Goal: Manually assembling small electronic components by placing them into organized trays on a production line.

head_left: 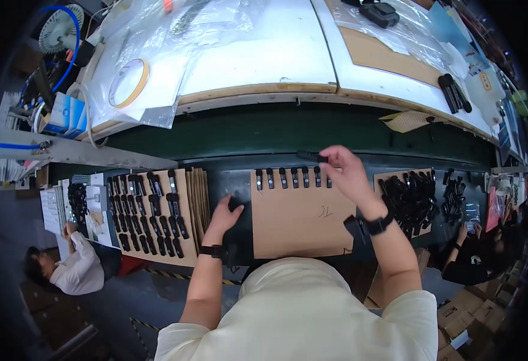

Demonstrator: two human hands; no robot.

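Observation:
Between the fingertips of my right hand (344,171) is a small black elongated device (312,157), held above the far edge of a cardboard sheet (297,225). Along that far edge lies a row of several similar black devices (284,178) with greyish ends. My right hand partly covers the right end of the row. My left hand (224,215) is to the left of the sheet over the dark worktop, thumb and fingers apart, holding nothing that I can see.
At left, a stack of cardboard sheets (197,207) carries rows of black devices (151,207). On the right lies a heaped pile of them (409,201). A raised white bench (258,51) holds a tape roll (129,83). People work at both sides.

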